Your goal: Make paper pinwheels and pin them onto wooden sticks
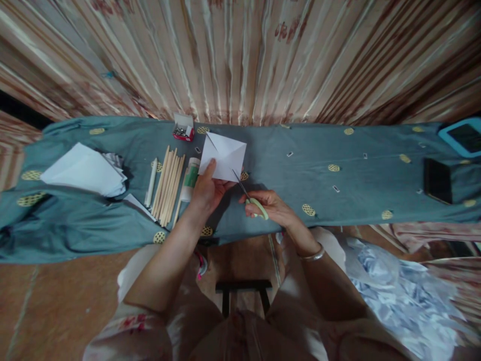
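A white square of paper [230, 156] with diagonal creases and a slit running in from its upper left corner is held up over the cloth. My left hand [212, 188] grips its lower left edge, thumb on top and fingers underneath. In my right hand [268, 204] is a pair of scissors [257, 208] with pale green handles. The dark blades point up and left, their tips at the paper's lower right edge. Whether the blades are cutting into it I cannot tell.
Left of the paper lie a glue bottle [190, 179], several wooden sticks [169, 186], a white pen-like stick [151, 182] and stacked white paper [84, 170]. Behind stands a small red box [184, 128] of metal pieces. A dark phone [438, 180] and blue-framed device [464, 138] lie far right.
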`<act>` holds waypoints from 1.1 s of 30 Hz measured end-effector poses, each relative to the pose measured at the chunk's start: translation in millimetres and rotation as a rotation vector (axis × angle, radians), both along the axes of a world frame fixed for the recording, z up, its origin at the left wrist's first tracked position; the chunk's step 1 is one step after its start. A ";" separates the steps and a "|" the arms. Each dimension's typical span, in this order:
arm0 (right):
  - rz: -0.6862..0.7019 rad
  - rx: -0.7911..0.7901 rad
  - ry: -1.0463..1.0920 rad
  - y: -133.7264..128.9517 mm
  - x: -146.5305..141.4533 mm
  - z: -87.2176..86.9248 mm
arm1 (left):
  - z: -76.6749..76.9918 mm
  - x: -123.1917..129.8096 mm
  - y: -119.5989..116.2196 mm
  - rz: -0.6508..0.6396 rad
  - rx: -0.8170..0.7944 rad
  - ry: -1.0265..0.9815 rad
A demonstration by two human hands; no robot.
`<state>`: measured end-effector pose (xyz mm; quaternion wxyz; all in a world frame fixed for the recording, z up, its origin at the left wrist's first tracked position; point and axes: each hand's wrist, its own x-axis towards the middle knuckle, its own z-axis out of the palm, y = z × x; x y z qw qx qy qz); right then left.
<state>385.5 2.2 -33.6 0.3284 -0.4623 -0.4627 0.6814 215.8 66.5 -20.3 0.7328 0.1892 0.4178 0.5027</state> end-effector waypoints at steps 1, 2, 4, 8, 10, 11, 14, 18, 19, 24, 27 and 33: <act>-0.004 -0.001 0.003 0.4 0.0 0.5 | -0.2 -0.4 -0.1 -0.007 0.004 -0.002; -0.006 -0.005 0.008 0.7 0.0 0.9 | -0.3 -0.7 -0.2 -0.015 0.006 -0.004; -0.006 -0.014 0.018 1.1 -0.2 1.0 | -0.6 -0.9 -0.7 -0.025 0.006 0.000; -0.008 -0.011 0.031 1.1 -0.8 0.0 | -1.5 0.0 -1.8 -0.027 -0.008 0.027; -0.008 -0.013 0.039 1.0 -1.3 0.1 | -1.9 0.5 -2.1 -0.026 -0.007 0.031; -0.010 -0.018 0.043 1.0 -1.6 0.4 | -1.9 0.7 -2.2 -0.025 -0.002 0.028; -0.024 -0.045 0.059 1.1 -2.8 2.2 | -1.4 1.0 -2.3 -0.013 0.009 0.018; -0.032 -0.067 0.072 1.1 -3.5 3.4 | -0.8 0.9 -2.3 -0.018 0.000 0.042; -0.032 -0.068 0.071 1.1 -3.4 3.2 | -0.7 0.8 -2.3 -0.020 -0.002 0.044; -0.040 -0.080 0.051 0.8 -3.7 1.3 | -0.7 0.8 -2.8 0.012 -0.008 0.023; -0.056 -0.104 0.052 0.9 -4.8 0.9 | -0.1 0.5 -3.2 0.021 -0.020 0.013; -0.079 -0.131 0.073 2.1 -6.7 1.8 | 3.4 0.5 -3.1 0.034 -0.033 -0.006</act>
